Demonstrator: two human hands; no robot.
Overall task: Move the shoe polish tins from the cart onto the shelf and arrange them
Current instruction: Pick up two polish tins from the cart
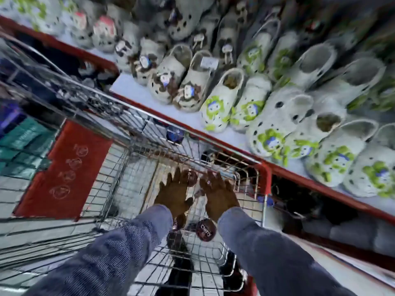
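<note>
Your left hand (pixel 174 194) and right hand (pixel 218 192) reach flat, fingers spread, into the wire cart (pixel 119 167), grasping nothing; a Cherry polish tin (pixel 205 229) lies between your wrists.

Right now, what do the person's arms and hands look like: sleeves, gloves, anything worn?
Both arms are in long blue-grey denim-like sleeves that end at the wrists. The hands are bare, with no gloves. The right hand wears a ring on one finger; the left hand shows no ring or watch in this view. The picture is blurred, so finer details cannot be made out.
</note>
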